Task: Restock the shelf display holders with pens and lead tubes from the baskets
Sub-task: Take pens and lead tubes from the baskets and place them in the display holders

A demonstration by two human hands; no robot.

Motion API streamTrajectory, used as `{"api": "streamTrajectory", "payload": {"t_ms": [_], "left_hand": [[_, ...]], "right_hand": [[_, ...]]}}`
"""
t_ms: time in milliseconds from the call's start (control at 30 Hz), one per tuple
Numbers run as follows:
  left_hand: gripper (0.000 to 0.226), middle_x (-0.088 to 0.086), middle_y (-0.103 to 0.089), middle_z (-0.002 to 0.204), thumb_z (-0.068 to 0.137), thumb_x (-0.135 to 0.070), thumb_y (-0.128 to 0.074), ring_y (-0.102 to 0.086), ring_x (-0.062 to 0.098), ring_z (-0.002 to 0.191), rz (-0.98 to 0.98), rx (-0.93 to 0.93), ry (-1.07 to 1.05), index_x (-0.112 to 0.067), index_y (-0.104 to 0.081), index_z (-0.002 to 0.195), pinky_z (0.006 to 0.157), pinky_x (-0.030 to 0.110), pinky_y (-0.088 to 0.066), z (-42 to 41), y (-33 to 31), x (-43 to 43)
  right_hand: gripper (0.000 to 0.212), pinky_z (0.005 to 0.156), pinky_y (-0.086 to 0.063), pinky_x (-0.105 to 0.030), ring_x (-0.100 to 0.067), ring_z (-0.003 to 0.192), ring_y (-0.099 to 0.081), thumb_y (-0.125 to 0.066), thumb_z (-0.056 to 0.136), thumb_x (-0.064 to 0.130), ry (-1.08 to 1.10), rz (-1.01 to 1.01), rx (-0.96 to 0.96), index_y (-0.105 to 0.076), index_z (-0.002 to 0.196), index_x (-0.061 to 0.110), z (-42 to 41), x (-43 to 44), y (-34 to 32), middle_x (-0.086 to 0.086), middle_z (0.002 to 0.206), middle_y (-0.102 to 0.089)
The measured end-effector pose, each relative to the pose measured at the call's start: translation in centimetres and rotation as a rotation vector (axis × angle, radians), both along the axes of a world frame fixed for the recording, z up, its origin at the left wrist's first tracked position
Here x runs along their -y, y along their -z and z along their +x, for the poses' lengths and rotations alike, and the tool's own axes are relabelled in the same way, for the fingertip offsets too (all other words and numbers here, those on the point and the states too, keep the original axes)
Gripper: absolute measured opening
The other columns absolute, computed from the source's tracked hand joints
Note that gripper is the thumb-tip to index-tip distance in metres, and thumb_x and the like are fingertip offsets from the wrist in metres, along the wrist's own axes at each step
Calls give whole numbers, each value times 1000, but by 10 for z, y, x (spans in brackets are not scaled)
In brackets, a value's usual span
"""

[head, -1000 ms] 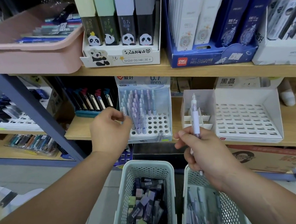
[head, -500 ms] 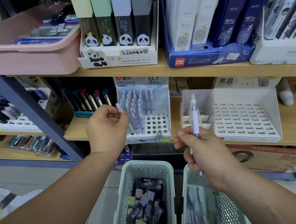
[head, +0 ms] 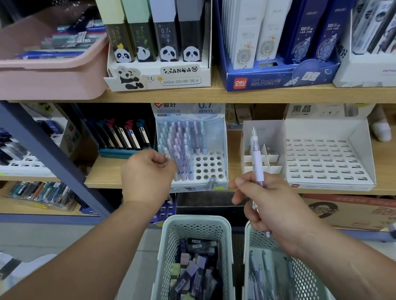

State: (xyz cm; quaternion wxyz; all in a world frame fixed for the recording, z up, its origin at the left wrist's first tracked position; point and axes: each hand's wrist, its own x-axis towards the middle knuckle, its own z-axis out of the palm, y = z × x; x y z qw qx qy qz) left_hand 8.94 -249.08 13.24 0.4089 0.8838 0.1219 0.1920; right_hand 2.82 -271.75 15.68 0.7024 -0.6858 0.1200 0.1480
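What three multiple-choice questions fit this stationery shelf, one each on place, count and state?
1. Where is the pale green perforated basket of lead tubes? A left of the pen basket B on the upper shelf C in the pink tub
2. How many pastel-capped tubes front the white panda display box? A two B four C six
3. What is the right hand doing? A resting open B holding a white-and-lilac pen upright C pinching a lead tube
Answers: 1 A, baskets side by side; 2 B, yellow, green, lilac, grey; 3 B, the hand curls round it.

perforated plastic baskets (head: 178, 238), wood-grain shelf (head: 235, 94)
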Motion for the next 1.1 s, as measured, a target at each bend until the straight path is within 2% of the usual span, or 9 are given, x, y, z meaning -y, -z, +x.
{"api": "streamTrajectory", "payload": {"t_ms": [133, 267, 367, 500, 600, 767, 900, 1000, 1100], "left_hand": [[28, -15, -60, 56, 82, -29, -80, -59, -4, 66, 30, -24, 10, -25, -62, 61, 51, 17, -39, -1, 0, 2], [30, -9, -51, 54, 80, -17, -76, -49, 7, 54, 34, 51, 28, -20, -52, 62, 53, 23, -38, -9, -19, 4], [29, -5, -50, 57, 85, -18, -75, -43, 4, 51, -197, 139, 186, -17, -54, 65, 53, 22, -42, -23, -44, 23], [23, -3, -60, 56, 96, -35, -64, -47, 9, 45, -576, -229, 548, -21, -71, 80, 47, 19, -41, -47, -58, 54], [26, 8, -48, 50, 99, -30, -59, -40, 16, 41, -724, -300, 593, -9, -68, 87, 43, 20, -37, -50, -54, 56], [24, 11, -59, 68, 94, -26, -62, -52, 16, 51, -911, -233, 553, -2, -66, 95, 44, 23, -43, -42, -53, 47], [17, 12, -63, 80, 95, -20, -63, -60, 16, 57, -1043, -159, 395, -4, -67, 97, 48, 23, -50, -33, -52, 36], [5, 9, -67, 78, 93, -7, -66, -64, 19, 57, -1029, -151, 351, -10, -66, 97, 48, 25, -51, -33, -49, 30], [18, 7, -71, 76, 87, 2, -70, -66, 18, 62, -846, -181, 350, -15, -70, 80, 51, 25, -52, -32, -44, 25]], "right_hand": [[15, 39, -29, -20, -13, 44, -41, -60, 101, 22, -107, 17, -7, -71, 94, 16, -2, 0, 0, -3, 68, -60], [10, 39, -26, -19, -12, 45, -36, -63, 99, 20, -201, 59, -38, -69, 99, 11, -4, 1, -6, -1, 62, -48], [10, 38, -25, -19, -12, 45, -33, -63, 99, 17, -287, 75, -61, -70, 98, 10, -5, 1, -12, -2, 63, -45], [12, 40, -24, -19, -12, 45, -32, -60, 98, 17, -433, 86, -71, -71, 94, 13, -10, -5, -18, -3, 64, -42], [13, 41, -24, -20, -12, 46, -32, -60, 98, 18, -466, 75, -89, -71, 94, 15, -12, -6, -19, -1, 62, -42], [26, 38, -25, -17, -10, 44, -37, -74, 90, 24, -376, 137, -103, -65, 105, 5, -10, 0, -17, -3, 65, -54], [39, 35, -26, -18, -9, 45, -38, -80, 74, 23, -87, 238, -82, -65, 108, 10, -2, 6, -15, -9, 76, -69], [19, 36, -24, -18, -8, 44, -36, -74, 87, 13, 46, 228, -45, -69, 105, 10, 1, 8, -15, -8, 76, -71], [7, 37, -21, -19, -8, 44, -32, -69, 92, 8, 128, 222, 1, -73, 93, 13, 3, 7, -16, -3, 69, -67]]}}
